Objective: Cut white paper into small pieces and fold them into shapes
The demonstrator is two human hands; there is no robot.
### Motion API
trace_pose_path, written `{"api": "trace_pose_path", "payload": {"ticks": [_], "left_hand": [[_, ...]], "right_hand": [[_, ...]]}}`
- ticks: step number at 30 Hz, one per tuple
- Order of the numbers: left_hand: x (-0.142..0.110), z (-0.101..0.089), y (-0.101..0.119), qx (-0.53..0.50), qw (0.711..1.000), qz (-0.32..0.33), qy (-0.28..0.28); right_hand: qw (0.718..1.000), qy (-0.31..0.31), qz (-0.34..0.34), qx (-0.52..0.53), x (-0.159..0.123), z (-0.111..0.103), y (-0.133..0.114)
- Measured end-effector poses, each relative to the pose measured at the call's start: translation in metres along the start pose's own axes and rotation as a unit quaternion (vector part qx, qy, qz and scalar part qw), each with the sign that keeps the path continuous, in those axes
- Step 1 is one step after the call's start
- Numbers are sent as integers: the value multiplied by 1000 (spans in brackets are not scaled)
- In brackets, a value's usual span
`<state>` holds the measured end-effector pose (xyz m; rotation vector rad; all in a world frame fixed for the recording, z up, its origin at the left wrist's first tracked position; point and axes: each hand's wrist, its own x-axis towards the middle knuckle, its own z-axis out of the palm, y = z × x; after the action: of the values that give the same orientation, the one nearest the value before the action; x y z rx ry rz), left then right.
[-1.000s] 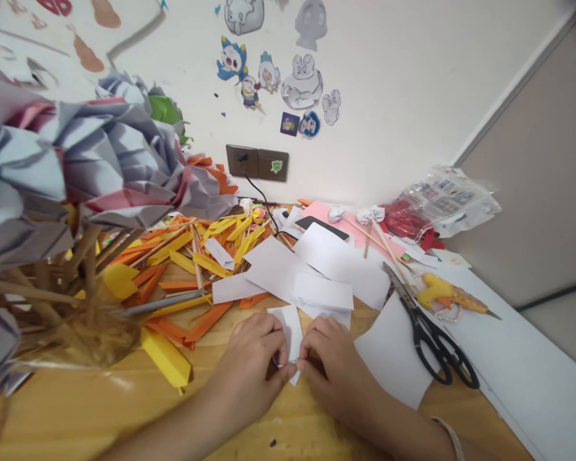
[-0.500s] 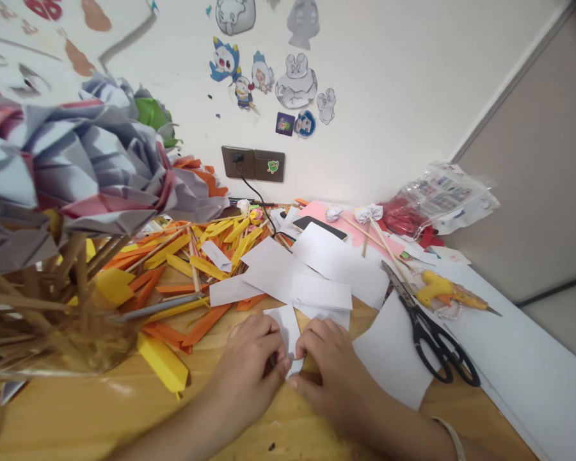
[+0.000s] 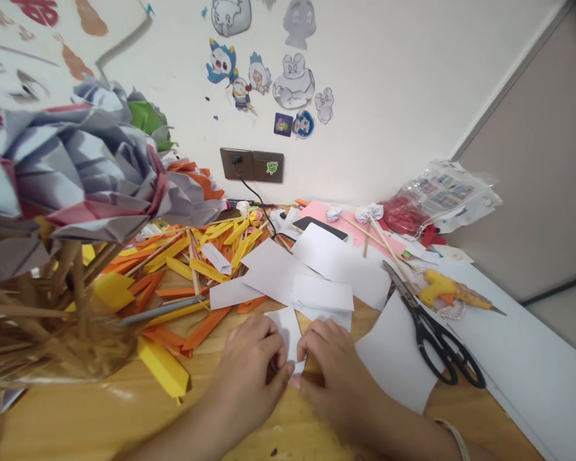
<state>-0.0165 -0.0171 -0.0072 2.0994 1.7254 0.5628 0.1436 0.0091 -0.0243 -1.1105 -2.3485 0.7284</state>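
Observation:
A small strip of white paper (image 3: 290, 330) lies on the wooden table between my hands, its near end folded over. My left hand (image 3: 256, 365) pinches that folded end from the left, thumb on the crease. From the right, my right hand (image 3: 329, 365) holds the same end with thumb and curled fingers. Both thumbs nearly meet at the fold. Just beyond the hands are loose white paper pieces (image 3: 271, 266) that overlap one another. Part of the strip is hidden under my fingers.
Black-handled scissors (image 3: 434, 326) rest on white paper at right, beside a yellow glue gun (image 3: 454, 291). A phone (image 3: 321, 228) lies behind the papers. Yellow and orange folded strips (image 3: 173, 256) cover the left. A large bunch of paper flowers (image 3: 86, 166) stands at far left.
Both hands stay at the folded end of the paper, with hardly any movement of the fingers. The whole view has shifted slightly.

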Motion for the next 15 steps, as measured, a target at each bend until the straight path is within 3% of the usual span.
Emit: {"api": "trace_pose_path", "payload": {"ticks": [15], "left_hand": [[-3,1,-4,-15,1000,0,0]], "right_hand": [[1000,5,2,-15,5,-1,2]]}}
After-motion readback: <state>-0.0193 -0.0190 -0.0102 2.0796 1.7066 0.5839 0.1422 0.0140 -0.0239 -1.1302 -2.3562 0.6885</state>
